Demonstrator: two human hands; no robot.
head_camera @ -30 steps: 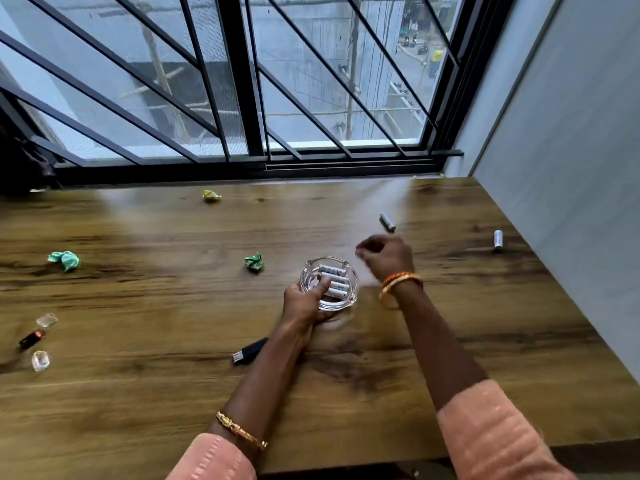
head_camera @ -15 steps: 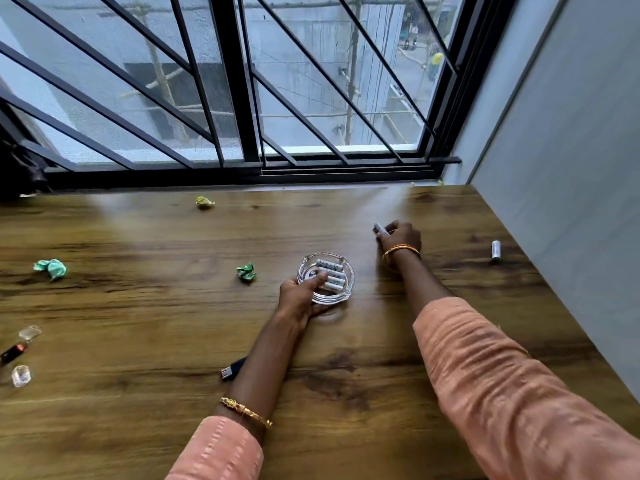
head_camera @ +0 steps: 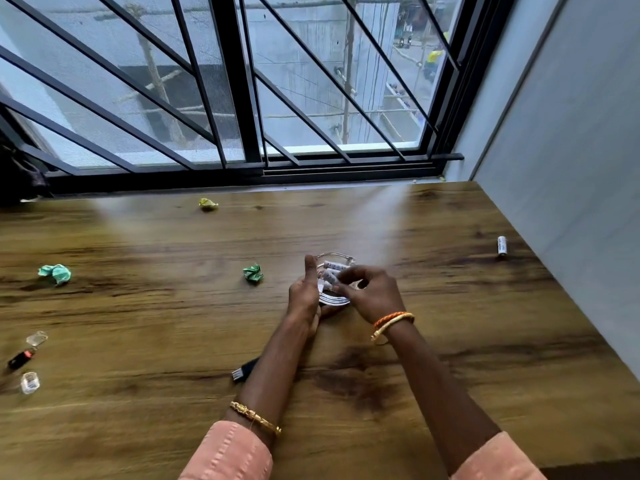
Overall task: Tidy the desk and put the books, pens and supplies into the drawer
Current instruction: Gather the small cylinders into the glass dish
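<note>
**Batteries gathered into a glass dish by the window**

Wood-grain surface (head_camera: 450, 341) runs up to a barred window at 12 o'clock and a pale wall along 3 o'clock. At its middle the right hand (head_camera: 372, 296) hangs over the glass dish (head_camera: 332, 299), fingers curled and pinching what looks like a battery (head_camera: 331, 276) above those already lying inside. The left hand (head_camera: 304, 296) holds the dish at its 9 o'clock rim, thumb raised, fingers wrapped beneath; how tightly they close I cannot tell.

The dish is likely heavy for its size, hard, slick and breakable, so it is best taken by the thick rim with a second hand under the base. The batteries are small, stiff and smooth, and they would probably roll if the dish tips.

Outward from the hands: a green paper ball (head_camera: 253, 273) just at 9 o'clock, a dark USB stick (head_camera: 244, 370) at 7 o'clock beside the left forearm, a yellow paper scrap (head_camera: 207, 204) toward 11 o'clock near the window, another green paper wad (head_camera: 55, 274) well off at 9 o'clock, and small clear caps (head_camera: 30, 382) with a lighter-like item (head_camera: 20, 357) at the 8 o'clock edge. One stray battery (head_camera: 502, 244) lies at 2 o'clock, near the wall.

Open wood spreads between the hands and that battery. The near edge at 6 o'clock is where I judge a drawer would sit; none shows.
</note>
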